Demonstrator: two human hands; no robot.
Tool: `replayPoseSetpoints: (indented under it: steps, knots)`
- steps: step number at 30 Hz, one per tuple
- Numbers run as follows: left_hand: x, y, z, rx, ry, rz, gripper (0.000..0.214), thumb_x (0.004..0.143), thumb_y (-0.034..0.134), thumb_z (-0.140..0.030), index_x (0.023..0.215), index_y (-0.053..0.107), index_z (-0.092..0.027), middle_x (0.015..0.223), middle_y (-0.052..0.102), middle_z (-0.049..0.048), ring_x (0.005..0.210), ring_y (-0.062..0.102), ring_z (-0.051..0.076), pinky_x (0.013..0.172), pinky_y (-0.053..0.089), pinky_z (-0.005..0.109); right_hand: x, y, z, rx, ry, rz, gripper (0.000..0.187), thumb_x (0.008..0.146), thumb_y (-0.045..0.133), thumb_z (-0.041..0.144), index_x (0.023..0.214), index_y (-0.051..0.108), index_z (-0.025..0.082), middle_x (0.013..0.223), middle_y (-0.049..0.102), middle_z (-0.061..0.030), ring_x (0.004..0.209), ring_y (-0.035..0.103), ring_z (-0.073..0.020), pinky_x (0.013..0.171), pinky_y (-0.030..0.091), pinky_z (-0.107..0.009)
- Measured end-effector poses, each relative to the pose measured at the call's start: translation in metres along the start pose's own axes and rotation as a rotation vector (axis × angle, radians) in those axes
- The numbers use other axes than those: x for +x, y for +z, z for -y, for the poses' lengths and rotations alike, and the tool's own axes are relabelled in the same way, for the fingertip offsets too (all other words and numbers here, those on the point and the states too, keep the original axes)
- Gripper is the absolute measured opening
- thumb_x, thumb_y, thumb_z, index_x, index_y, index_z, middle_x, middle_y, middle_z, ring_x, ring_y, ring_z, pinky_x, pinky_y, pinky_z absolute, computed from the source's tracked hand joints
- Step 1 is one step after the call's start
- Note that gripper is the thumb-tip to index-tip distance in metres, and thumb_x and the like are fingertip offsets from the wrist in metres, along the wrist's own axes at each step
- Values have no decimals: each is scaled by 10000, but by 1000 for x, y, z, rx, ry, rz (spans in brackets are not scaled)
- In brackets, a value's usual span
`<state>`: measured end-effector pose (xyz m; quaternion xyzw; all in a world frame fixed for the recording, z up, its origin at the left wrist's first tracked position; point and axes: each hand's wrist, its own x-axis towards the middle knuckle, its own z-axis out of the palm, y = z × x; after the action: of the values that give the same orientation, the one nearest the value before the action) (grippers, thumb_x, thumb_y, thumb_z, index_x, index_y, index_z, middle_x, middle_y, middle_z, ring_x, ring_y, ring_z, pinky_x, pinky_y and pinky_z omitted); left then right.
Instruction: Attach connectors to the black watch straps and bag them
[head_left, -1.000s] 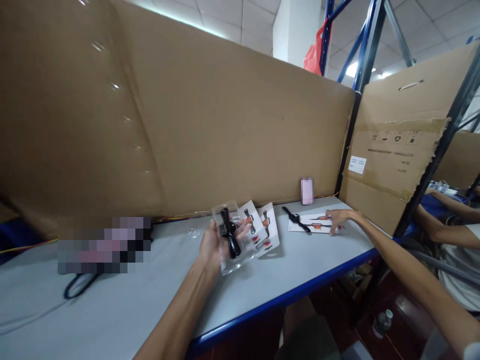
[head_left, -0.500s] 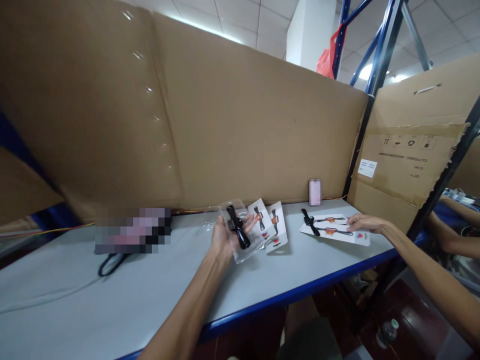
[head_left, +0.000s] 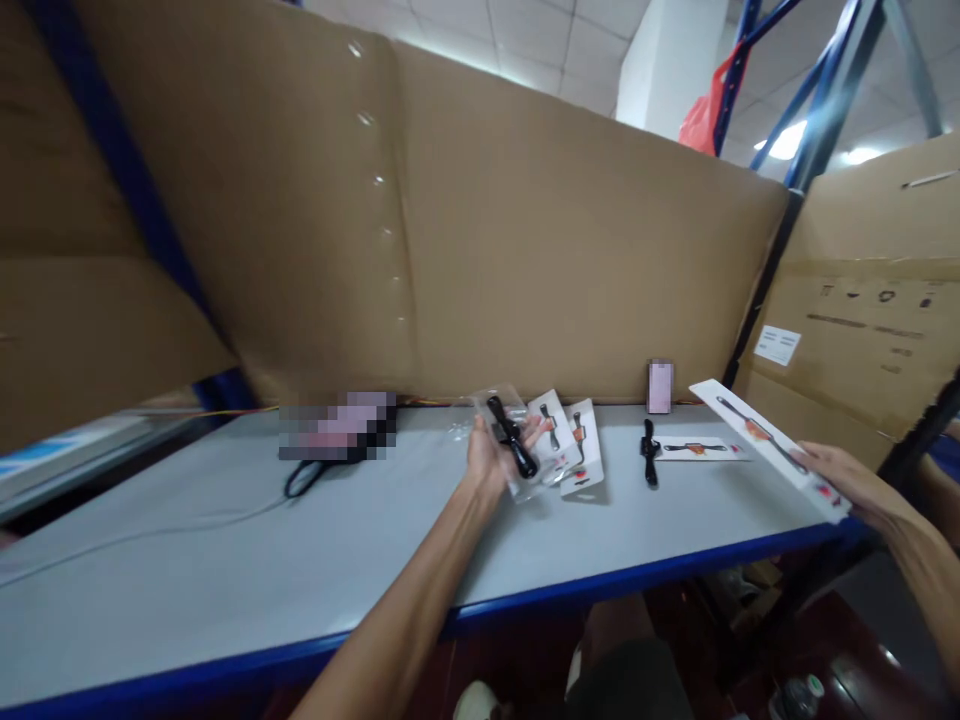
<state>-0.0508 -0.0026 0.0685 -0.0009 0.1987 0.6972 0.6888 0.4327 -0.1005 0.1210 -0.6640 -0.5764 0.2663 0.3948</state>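
My left hand [head_left: 484,460] is closed on a clear plastic package with a black spokeshave [head_left: 513,440] in it, held over the table. Just right of it, two white printed cards [head_left: 589,465] lie overlapping, each with a picture of the tool. In my right hand [head_left: 844,472] is a long white card [head_left: 757,432] with a spokeshave picture, raised and tilted above the table. Below and left of that card, a loose black spokeshave [head_left: 650,455] rests on the table, touching or near another printed card [head_left: 699,449].
A grey table [head_left: 240,560] with a blue front edge runs below a tall cardboard wall [head_left: 570,250]. A blurred-out dark object [head_left: 341,428] with a cable sits at left. A phone-like item [head_left: 660,387] leans at the back. Further right stands a cardboard panel [head_left: 862,400].
My right hand has lifted one long card off the table, away from the loose spokeshave and the other card. My left hand still holds the package. The view has turned left.
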Motion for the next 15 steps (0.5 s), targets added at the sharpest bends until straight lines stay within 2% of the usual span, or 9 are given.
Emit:
replayPoseSetpoints:
  steps: [2,3,6,8,11,15]
  knots:
    - [2,0,1,-35,32,16,426,1025,382,-506,876,598,-170,902,695,130,969,740,319,861,617,566,-35,37,7,133,107,154,670,683,785,698,1108,713,185,600,622,-29,433,515,-151,379,378,-253]
    - [3,-1,1,-49,42,28,437,1020,386,-527,877,596,-171,919,695,132,986,737,324,876,608,580,-55,59,12,187,133,193,683,682,780,708,1123,697,192,592,603,-9,415,501,-139,367,368,-239]
    - [4,-2,2,-51,63,43,460,1018,375,-558,875,590,-177,952,696,135,1020,732,328,916,586,602,-115,125,30,294,107,345,609,742,729,720,1036,684,189,646,608,-3,488,549,-137,410,416,-221]
    - [3,-3,2,-40,78,42,463,1024,357,-553,871,585,-180,949,696,133,1024,733,321,928,584,597,-142,157,40,358,61,379,557,776,720,699,996,681,188,743,644,-20,594,587,-143,495,470,-223]
    - [1,-3,2,-26,98,50,467,1027,347,-548,872,588,-179,940,700,134,1012,737,310,920,595,575,-161,181,46,433,52,431,536,795,705,709,945,685,194,783,646,-29,638,570,-144,528,467,-225]
    - [-1,-1,4,-14,105,57,479,1020,363,-555,889,628,-178,954,715,139,975,747,304,902,604,550,-164,193,44,447,79,462,563,763,723,735,908,695,192,724,616,-20,602,518,-132,508,415,-222]
